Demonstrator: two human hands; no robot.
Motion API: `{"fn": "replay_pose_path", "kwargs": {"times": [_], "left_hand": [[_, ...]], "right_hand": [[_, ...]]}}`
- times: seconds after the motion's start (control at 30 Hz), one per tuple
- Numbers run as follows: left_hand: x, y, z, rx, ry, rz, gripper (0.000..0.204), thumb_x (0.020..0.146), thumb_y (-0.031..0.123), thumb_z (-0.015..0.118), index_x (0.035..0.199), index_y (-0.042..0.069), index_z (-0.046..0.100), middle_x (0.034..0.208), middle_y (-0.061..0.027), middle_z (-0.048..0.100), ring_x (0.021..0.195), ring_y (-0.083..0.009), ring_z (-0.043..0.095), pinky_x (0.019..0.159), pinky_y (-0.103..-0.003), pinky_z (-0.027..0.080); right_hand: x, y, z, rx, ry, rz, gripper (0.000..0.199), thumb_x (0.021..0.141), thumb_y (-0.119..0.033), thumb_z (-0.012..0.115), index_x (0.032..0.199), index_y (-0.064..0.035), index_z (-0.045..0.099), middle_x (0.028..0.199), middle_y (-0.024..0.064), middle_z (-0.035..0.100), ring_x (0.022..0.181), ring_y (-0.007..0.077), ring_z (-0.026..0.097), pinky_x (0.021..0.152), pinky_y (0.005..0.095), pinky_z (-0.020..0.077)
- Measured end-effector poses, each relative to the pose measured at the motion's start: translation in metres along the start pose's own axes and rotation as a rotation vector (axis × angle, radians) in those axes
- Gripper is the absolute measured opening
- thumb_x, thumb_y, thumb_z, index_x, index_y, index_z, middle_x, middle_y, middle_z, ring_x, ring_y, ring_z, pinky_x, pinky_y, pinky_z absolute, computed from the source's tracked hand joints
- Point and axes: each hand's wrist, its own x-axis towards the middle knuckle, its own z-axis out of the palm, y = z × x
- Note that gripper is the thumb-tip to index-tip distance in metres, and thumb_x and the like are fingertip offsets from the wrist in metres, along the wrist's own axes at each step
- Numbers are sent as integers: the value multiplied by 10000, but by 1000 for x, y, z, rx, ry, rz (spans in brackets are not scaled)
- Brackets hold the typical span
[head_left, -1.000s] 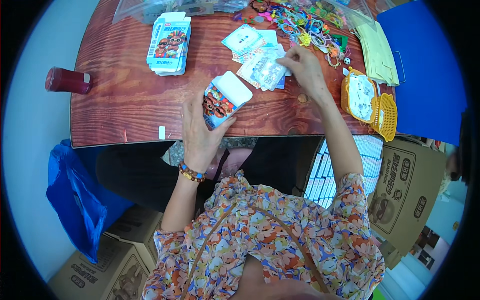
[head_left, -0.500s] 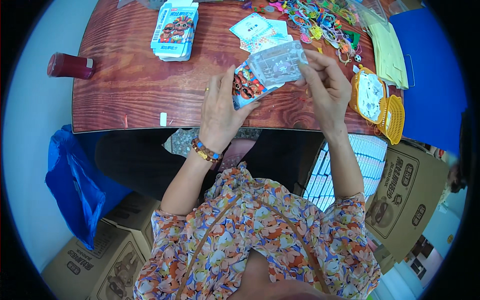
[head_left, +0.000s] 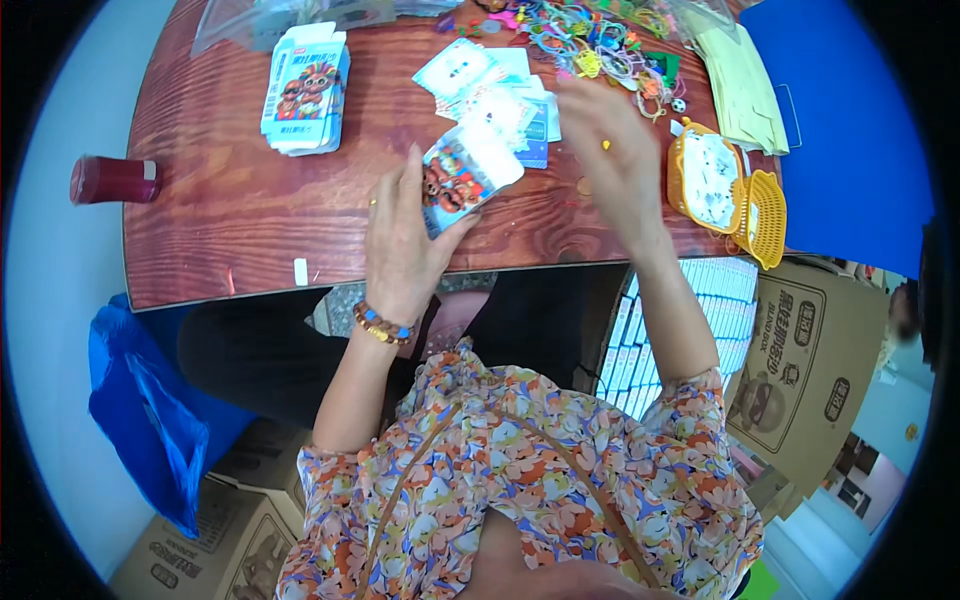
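Observation:
My left hand grips a small printed cardboard box with cartoon figures, tilted above the front of the wooden table. My right hand hovers to the right of the box with its fingers apart and blurred, holding nothing that I can see. A small yellow piece shows by its fingers. Behind the box lie several flat printed packets. A pile of colourful small trinkets lies at the table's far edge.
A stack of flat blue-and-white boxes lies at the left. A red cylinder lies off the table's left edge. Two yellow baskets stand at the right, near a blue board. Cardboard cartons and a blue bag sit below.
My right hand picked a clear packet from the table and brought it to the box in my left hand. Now the packet is out of sight and the right hand is moving away, open.

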Motion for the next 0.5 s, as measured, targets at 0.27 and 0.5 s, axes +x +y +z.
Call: {"fn": "replay_pose_path", "kwargs": {"times": [0.27,0.5], "left_hand": [[-1,6,7,-67,-38,-3,854,705,210,868,1408,-8,435,1231,-205,535,1139,-385,542,928,-467,480],[-6,-4,-1,-36,-11,-22,854,705,200,868,1409,-2,429,1244,-211,532,1144,-393,540,939,-467,476]], "right_hand": [[52,135,4,-589,-52,288,308,871,-231,650,1090,-18,687,999,175,693,950,320,654,847,419,498],[42,143,-11,-390,-15,373,252,903,-206,642,1060,-16,695,874,130,712,718,224,675,704,351,519]]}}
